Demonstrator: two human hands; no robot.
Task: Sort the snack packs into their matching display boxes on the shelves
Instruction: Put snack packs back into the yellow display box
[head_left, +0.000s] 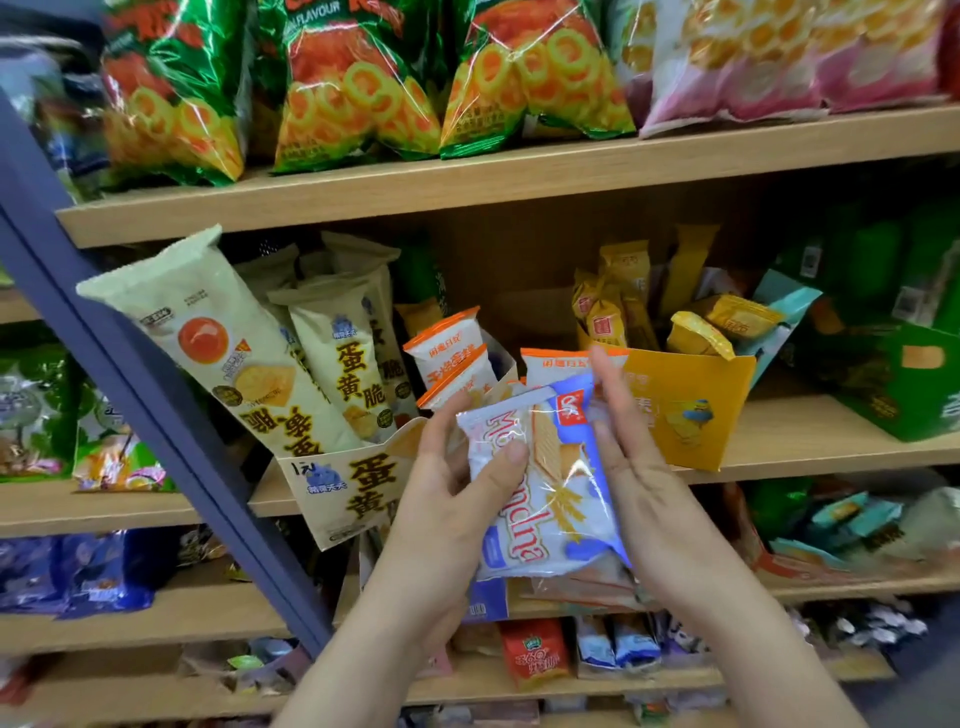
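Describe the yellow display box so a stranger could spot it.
Find the middle wooden shelf, below the green ring-snack bags. Right of the held wafer pack stands the yellow display box, the only yellow one, between a cream box and a green box.

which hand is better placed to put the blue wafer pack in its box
Left, probably. The left hand pinches the blue wafer pack, thumb on its front, so it can carry it. The right hand only lies open along its edge.

We see the ring-snack bags cut off by the top edge. Our wafer pack hides most of an orange-trimmed pack.
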